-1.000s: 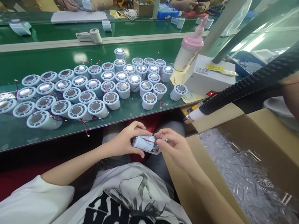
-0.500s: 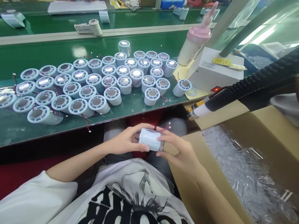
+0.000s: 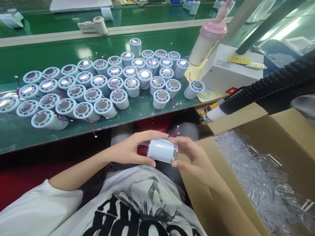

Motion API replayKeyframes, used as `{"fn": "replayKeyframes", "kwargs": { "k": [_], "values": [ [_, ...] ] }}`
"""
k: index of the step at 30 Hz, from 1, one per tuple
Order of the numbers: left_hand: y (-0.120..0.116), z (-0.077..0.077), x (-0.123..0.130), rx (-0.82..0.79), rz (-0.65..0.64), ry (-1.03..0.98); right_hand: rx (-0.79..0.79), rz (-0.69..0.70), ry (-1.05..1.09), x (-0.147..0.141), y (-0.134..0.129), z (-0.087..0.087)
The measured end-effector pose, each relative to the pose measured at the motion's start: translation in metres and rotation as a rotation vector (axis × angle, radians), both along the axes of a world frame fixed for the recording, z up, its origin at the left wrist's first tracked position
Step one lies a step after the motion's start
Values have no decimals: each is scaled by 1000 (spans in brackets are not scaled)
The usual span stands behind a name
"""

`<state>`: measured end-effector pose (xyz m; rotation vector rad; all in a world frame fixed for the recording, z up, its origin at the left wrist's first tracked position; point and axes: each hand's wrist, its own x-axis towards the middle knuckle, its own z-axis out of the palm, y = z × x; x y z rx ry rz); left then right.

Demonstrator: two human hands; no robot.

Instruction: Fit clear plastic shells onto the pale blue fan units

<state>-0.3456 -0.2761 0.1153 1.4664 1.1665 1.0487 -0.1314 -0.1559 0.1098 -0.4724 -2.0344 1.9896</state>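
Note:
Over my lap I hold a light-blue cylinder (image 3: 161,149) on its side, with thin red and dark wires (image 3: 176,131) ending in small white plugs at its top. A clear plastic cover (image 3: 175,153) lies around it and sticks out past its right end. My left hand (image 3: 129,147) is closed on the left end, thumb below and fingers above, with a gap at the palm. My right hand (image 3: 194,157) pinches the cover's right end between thumb and fingers. Many similar light-blue cylinders (image 3: 132,87) stand in rows on the green bench (image 3: 137,113).
At my right stands an open cardboard box (image 3: 197,183) full of clear plastic covers (image 3: 265,183). A black corrugated hose (image 3: 265,88) reaches in above it. On the bench's right are a white box-shaped device (image 3: 231,70) with a red light and a pink-lidded bottle (image 3: 209,39).
The clear cover now reaches over most of the cylinder's length. The cylinder has shifted slightly right, and my left palm has come away from its end. The view has shifted a little.

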Motion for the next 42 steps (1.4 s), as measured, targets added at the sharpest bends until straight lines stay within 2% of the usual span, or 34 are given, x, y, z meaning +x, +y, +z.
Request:
{"fn": "replayKeyframes", "kwargs": {
  "k": [9, 20, 32, 36, 39, 40, 42],
  "values": [
    [-1, 1, -2, 69, -20, 114, -342, -73, -113, -4, -4, 4],
    [0, 1, -3, 102, -37, 127, -523, -138, -160, -12, -8, 0],
    [2, 0, -5, 146, -56, 106, -774, -45, -241, -22, -13, -3],
    [2, 1, -4, 177, -57, 104, -844, 35, -309, -23, -15, -2],
    [0, 3, -1, 162, -23, 103, -765, 87, -337, -22, -18, -2],
    [-2, 5, 0, 137, -4, 95, -667, 56, -333, -20, -18, -3],
    [-4, 8, 3, 58, 32, 63, -334, -99, -267, -16, -19, -5]
  ]
}}
